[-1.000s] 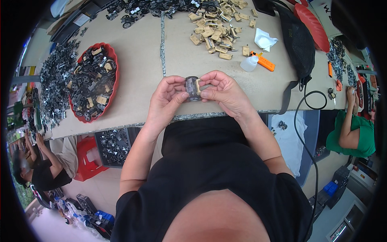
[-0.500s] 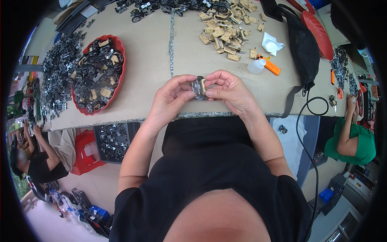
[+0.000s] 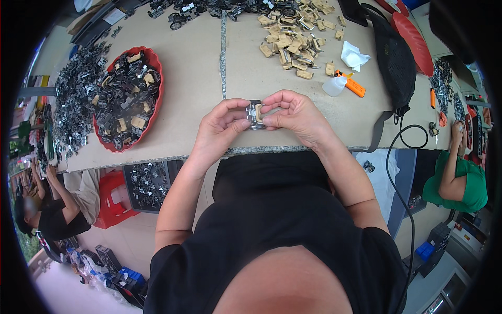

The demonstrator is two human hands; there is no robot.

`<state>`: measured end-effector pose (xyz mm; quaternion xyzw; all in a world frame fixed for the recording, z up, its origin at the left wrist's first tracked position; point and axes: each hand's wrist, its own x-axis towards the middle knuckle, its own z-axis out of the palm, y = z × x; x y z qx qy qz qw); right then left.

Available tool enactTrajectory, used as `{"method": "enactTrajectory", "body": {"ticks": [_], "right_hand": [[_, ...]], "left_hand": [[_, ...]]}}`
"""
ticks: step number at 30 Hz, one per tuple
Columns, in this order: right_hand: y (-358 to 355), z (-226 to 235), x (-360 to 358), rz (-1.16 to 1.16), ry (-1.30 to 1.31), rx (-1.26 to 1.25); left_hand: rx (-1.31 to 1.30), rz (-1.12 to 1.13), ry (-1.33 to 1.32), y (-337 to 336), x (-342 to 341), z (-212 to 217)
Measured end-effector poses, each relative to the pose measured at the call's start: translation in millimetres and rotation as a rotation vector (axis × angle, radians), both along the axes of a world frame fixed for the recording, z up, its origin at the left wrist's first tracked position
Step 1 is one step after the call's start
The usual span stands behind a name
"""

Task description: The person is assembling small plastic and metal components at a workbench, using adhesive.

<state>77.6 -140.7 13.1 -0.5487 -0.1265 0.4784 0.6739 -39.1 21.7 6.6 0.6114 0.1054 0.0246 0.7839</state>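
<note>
Head view, left to right: at the upper left a scalloped red plastic tray holds a heap of dark metal-and-black wheeled parts with a few tan pieces among them, resting on a matte beige tabletop. At the centre of the frame, the left hand curls in, thumb and fingertips pinching one end of a small grey metal part with a tan plastic insert. The right hand closes on its other end, fingers arched over the top and thumb underneath. Both grips are tight on the part, held just above the table's near edge. At upper centre lies a pile of tan plastic blocks; right of it, a small translucent squeeze bottle.
</note>
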Motion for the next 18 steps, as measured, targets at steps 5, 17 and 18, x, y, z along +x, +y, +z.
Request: {"method": "enactTrajectory", "body": {"ticks": [5, 17, 18], "right_hand": [[1, 1, -3, -0.048, 0.045, 0.036], [3, -7, -19, -0.141, -0.206, -0.004], [3, -5, -20, -0.126, -0.233, 0.006]], "left_hand": [[-0.04, 0.002, -0.006, 0, 1, 2], [0.052, 0.058, -0.071, -3, 2, -3], [0.064, 0.068, -0.078, -3, 1, -4]]}}
